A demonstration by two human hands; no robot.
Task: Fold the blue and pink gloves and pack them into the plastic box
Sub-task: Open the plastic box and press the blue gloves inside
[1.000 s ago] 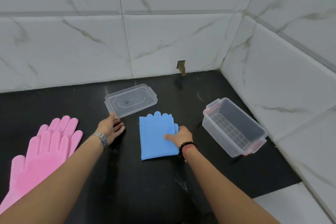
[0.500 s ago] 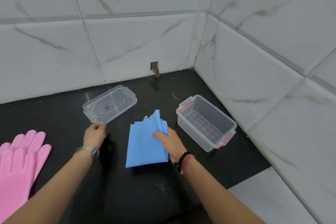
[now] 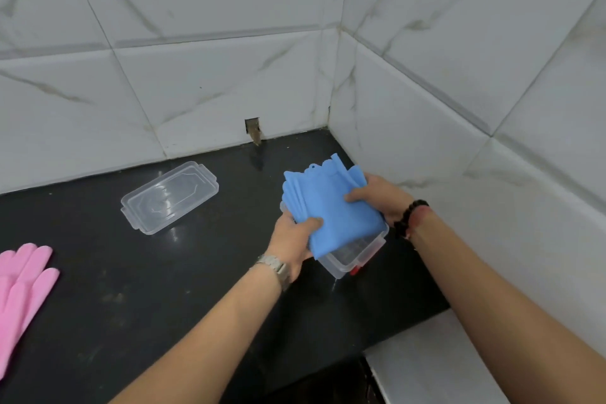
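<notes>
Folded blue gloves point(image 3: 331, 207) over plastic box point(image 3: 347, 261) — left hand point(image 3: 293, 236), right hand point(image 3: 380, 197), fingers of both pinching opposite edges

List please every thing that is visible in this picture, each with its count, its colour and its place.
blue gloves: one folded bundle, blue, held in both hands over the plastic box
plastic box: one, clear with red clips, on the counter near the right wall, mostly hidden under the bundle
lid: one, clear, lying apart on the counter near the back wall
pink gloves: count cannot be told, pink, flat at the counter's left edge, partly cut off
counter: one, black, in the tiled corner
wall tiles: white, marbled, behind and to the right
left hand: grips the bundle's near left edge; metal watch on the wrist
right hand: grips the bundle's right side; dark bead bracelet on the wrist
</notes>
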